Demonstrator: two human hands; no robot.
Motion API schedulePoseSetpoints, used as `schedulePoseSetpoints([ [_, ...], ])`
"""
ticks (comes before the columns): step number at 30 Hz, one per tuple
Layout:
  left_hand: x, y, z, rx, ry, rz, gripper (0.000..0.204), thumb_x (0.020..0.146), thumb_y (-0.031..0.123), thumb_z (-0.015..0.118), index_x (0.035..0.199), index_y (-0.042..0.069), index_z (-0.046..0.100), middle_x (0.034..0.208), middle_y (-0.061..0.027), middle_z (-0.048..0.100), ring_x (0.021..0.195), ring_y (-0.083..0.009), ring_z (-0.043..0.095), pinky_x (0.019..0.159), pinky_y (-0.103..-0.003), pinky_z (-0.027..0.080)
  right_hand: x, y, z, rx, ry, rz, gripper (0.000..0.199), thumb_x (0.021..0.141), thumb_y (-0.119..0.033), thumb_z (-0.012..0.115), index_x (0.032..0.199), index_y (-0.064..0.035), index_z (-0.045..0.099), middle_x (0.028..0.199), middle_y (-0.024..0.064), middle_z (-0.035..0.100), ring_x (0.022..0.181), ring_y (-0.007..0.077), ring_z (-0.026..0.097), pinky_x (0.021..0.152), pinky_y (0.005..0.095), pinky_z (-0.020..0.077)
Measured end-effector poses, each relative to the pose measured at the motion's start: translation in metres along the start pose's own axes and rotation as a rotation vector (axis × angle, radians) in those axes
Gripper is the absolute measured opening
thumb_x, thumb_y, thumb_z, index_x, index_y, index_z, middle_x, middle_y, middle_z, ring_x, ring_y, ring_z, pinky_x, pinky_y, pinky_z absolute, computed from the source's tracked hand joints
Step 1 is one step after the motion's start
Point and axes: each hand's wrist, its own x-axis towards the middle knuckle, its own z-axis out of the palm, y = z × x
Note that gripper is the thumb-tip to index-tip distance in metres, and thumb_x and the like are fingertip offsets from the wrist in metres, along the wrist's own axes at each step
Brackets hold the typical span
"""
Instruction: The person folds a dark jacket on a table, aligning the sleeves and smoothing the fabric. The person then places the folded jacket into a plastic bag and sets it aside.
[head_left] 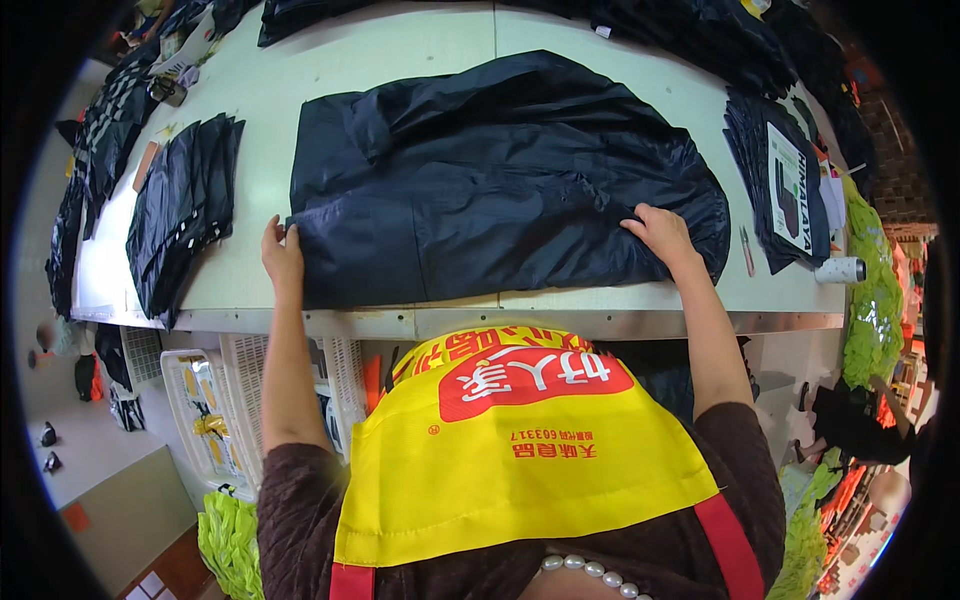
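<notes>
A dark navy garment (pixel 430 190) of thin, slightly shiny fabric lies spread across the pale worktable (pixel 270 120) in front of me. Its far outline is rounded, and the cloth bunches into wrinkles toward the right side. My left hand (pixel 283 255) pinches the garment's left edge between thumb and fingers. Over on the right, my right hand (pixel 660 238) has its fingers closed on the upper layer, beside a gathered, puckered spot. Whether the garment is a jacket or trousers, I cannot tell.
Left of the garment lies a stack of dark cut pieces (pixel 185 210). At the right are another dark stack with a printed card (pixel 790 190), small thread snips (pixel 747 250) and a white thread cone (pixel 840 270). White plastic baskets (pixel 250 390) stand below the table's metal front edge.
</notes>
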Motion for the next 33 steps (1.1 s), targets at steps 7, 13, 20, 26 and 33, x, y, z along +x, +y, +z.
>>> schedulePoseSetpoints([
  [7, -0.061, 0.080, 0.024, 0.458, -0.282, 0.590, 0.062, 0.080, 0.034, 0.065, 0.132, 0.007, 0.046, 0.139, -0.0176, 0.039, 0.132, -0.0347, 0.032, 0.107, -0.049, 0.022, -0.046, -0.043, 0.015, -0.141, 0.202, 0.117, 0.069, 0.083, -0.043, 0.059, 0.137, -0.0047, 0.038, 0.143, 0.0217, 0.031, 0.134, 0.0366, 0.027, 0.106, 0.0548, 0.0195],
  [13, -0.044, 0.081, 0.035, 0.340, -0.424, 0.477, 0.057, 0.077, 0.042, 0.066, 0.121, 0.007, 0.056, 0.127, -0.0150, 0.052, 0.118, -0.0325, 0.048, 0.099, -0.044, 0.034, -0.045, -0.020, 0.019, 0.153, 0.025, 0.209, 0.062, 0.088, -0.045, 0.054, 0.130, -0.0002, 0.046, 0.139, 0.0232, 0.038, 0.131, 0.0379, 0.033, 0.106, 0.0547, 0.0216],
  [20, 0.053, 0.102, 0.093, -0.064, -0.362, 0.032, 0.045, 0.080, 0.037, 0.068, 0.104, -0.001, 0.060, 0.097, -0.0095, 0.058, 0.075, -0.0166, 0.055, 0.070, -0.030, 0.047, 0.102, 0.036, -0.036, -0.046, 0.627, -0.018, 0.042, 0.079, -0.021, 0.068, 0.113, 0.0003, 0.057, 0.118, 0.0210, 0.057, 0.114, 0.0361, 0.050, 0.097, 0.0419, 0.0393],
  [26, 0.211, 0.172, 0.087, -0.722, -0.214, -0.278, 0.027, 0.089, 0.032, 0.059, 0.092, 0.006, 0.060, 0.083, -0.0052, 0.055, 0.077, -0.0177, 0.053, 0.065, -0.033, 0.048, 0.183, 0.089, -0.029, 0.214, 0.319, 0.256, 0.028, 0.076, -0.028, 0.069, 0.094, -0.0066, 0.062, 0.090, 0.0199, 0.064, 0.087, 0.0380, 0.061, 0.078, 0.0432, 0.0467],
  [33, 0.300, 0.302, 0.001, -1.147, -0.223, -0.108, 0.034, 0.086, 0.027, 0.067, 0.106, 0.001, 0.061, 0.097, -0.0090, 0.065, 0.086, -0.0171, 0.062, 0.083, -0.028, 0.048, 0.177, 0.076, -0.032, 0.105, 0.808, 0.095, 0.025, 0.080, -0.010, 0.061, 0.105, -0.0087, 0.063, 0.105, 0.0113, 0.064, 0.099, 0.0315, 0.059, 0.083, 0.0364, 0.0474],
])
